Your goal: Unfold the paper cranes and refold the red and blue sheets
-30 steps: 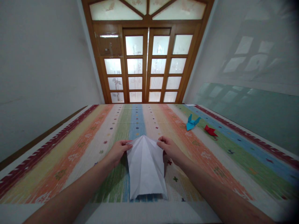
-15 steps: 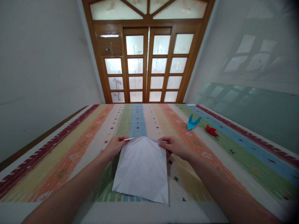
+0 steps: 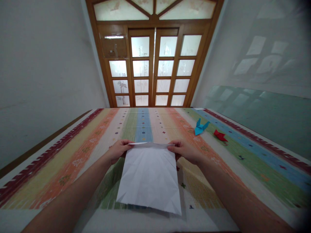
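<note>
A creased sheet of white paper (image 3: pixel 149 178) hangs tilted over the near part of the table, its lower edge toward me. My left hand (image 3: pixel 120 150) pinches its far left corner, thumb on top. At the far right corner my right hand (image 3: pixel 181 151) grips the paper the same way. Between the hands the far edge runs nearly straight, with a narrow folded strip along it. Faint creases fan down the sheet from that edge. The fingers beneath the paper are mostly hidden.
A blue origami figure (image 3: pixel 200 127) and a smaller red origami piece (image 3: pixel 220 135) lie on the striped tablecloth (image 3: pixel 85 145) at the right. Walls flank the table, and a glazed wooden door (image 3: pixel 155 68) stands beyond its far end.
The paper's far edge, peaked in the middle before, is now pulled nearly straight. My hands are slightly farther apart, and the lower right corner has shifted right.
</note>
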Available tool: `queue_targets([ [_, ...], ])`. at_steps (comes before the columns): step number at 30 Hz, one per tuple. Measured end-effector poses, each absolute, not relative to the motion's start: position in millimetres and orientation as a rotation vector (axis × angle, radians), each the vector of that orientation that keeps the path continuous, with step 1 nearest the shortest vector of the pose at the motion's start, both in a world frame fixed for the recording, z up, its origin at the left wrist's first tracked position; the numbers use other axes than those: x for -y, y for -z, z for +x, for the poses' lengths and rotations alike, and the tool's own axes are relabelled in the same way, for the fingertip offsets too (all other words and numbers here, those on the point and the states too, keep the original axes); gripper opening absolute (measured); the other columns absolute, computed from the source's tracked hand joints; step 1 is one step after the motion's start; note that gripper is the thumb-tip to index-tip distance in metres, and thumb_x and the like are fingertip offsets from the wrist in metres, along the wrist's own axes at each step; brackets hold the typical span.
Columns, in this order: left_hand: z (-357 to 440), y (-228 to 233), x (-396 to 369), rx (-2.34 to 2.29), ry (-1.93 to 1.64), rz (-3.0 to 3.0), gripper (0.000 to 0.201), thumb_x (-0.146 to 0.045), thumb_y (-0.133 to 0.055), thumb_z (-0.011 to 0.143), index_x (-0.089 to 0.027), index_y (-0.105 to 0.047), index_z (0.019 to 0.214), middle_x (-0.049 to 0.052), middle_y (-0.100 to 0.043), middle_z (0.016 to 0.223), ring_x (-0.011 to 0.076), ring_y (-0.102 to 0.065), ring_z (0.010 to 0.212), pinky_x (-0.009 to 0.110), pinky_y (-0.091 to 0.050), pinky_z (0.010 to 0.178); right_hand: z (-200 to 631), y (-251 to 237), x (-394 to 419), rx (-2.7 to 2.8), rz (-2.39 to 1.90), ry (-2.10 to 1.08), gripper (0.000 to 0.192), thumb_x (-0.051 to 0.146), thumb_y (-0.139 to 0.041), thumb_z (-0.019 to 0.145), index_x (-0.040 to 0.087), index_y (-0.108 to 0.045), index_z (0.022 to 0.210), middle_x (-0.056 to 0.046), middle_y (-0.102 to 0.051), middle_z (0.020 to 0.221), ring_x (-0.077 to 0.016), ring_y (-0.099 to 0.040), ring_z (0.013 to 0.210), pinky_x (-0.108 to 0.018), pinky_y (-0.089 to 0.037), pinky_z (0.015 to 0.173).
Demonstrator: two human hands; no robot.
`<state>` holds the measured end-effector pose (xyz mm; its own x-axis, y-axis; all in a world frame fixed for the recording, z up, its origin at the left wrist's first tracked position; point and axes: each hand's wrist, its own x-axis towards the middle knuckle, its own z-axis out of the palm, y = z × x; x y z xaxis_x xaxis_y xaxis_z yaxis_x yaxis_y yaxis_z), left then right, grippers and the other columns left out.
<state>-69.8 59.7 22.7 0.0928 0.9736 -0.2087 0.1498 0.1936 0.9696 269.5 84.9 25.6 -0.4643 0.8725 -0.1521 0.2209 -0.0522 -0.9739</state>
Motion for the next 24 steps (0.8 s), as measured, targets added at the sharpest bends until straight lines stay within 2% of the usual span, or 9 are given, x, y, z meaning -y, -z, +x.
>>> queue_targets([
  [5, -68, -11, -62, -1.248, -0.998, 1.269, 0.042, -0.054, -0.073, 0.077, -0.015, -0.071, 0.092, 0.000, -0.061, 0.068, 0.0124, -0.053, 0.055, 0.022, -0.037, 0.050, 266, -19, -85, 1.665, -1.142, -1.546, 0.040, 0.057, -0.074, 0.080, 0.018, -0.070, 0.090, -0.002, -0.069, 0.071, -0.0179, -0.068, 0.060, -0.030, -0.059, 0.052],
  [9, -66, -2, -63, -1.218, -1.081, 1.298, 0.041, -0.055, -0.071, 0.080, -0.014, -0.069, 0.079, -0.002, -0.053, 0.059, 0.0093, -0.044, 0.050, 0.021, -0.029, 0.048, 265, -14, -85, 1.629, -1.134, -1.556, 0.038, 0.055, -0.075, 0.080, 0.019, -0.070, 0.090, -0.003, -0.070, 0.071, -0.0184, -0.068, 0.060, -0.030, -0.058, 0.053],
  [12, -65, -2, -63, -1.212, -1.118, 1.279, 0.046, -0.061, -0.070, 0.080, -0.014, -0.068, 0.076, -0.001, -0.054, 0.059, 0.0096, -0.044, 0.050, 0.021, -0.029, 0.048, 265, -15, -86, 1.572, -1.120, -1.579, 0.040, 0.052, -0.078, 0.077, 0.019, -0.073, 0.100, -0.003, -0.071, 0.074, -0.0172, -0.067, 0.060, -0.029, -0.055, 0.053],
  [16, -65, -4, -63, -1.174, -1.119, 1.214, 0.052, -0.064, -0.073, 0.075, -0.012, -0.071, 0.083, 0.003, -0.062, 0.066, 0.0123, -0.051, 0.053, 0.023, -0.035, 0.051, 265, -18, -88, 1.457, -1.090, -1.616, 0.048, 0.046, -0.084, 0.072, 0.020, -0.075, 0.110, -0.001, -0.070, 0.076, -0.0134, -0.062, 0.060, -0.025, -0.050, 0.053],
  [21, -65, -5, -63, -1.193, -1.177, 1.211, 0.048, -0.047, -0.079, 0.071, -0.014, -0.075, 0.105, -0.001, -0.060, 0.063, 0.0097, -0.046, 0.051, 0.021, -0.032, 0.050, 268, -18, -89, 1.378, -1.076, -1.654, 0.049, 0.046, -0.088, 0.067, 0.020, -0.078, 0.108, 0.001, -0.068, 0.072, -0.0113, -0.058, 0.061, -0.023, -0.046, 0.054],
  [24, -65, -5, -64, -1.212, -1.185, 1.202, 0.043, -0.045, -0.078, 0.071, -0.015, -0.076, 0.102, -0.002, -0.059, 0.062, 0.0099, -0.046, 0.051, 0.022, -0.034, 0.051, 270, -18, -90, 1.391, -1.073, -1.662, 0.050, 0.047, -0.090, 0.065, 0.020, -0.079, 0.105, 0.001, -0.068, 0.071, -0.0111, -0.058, 0.060, -0.023, -0.045, 0.054],
])
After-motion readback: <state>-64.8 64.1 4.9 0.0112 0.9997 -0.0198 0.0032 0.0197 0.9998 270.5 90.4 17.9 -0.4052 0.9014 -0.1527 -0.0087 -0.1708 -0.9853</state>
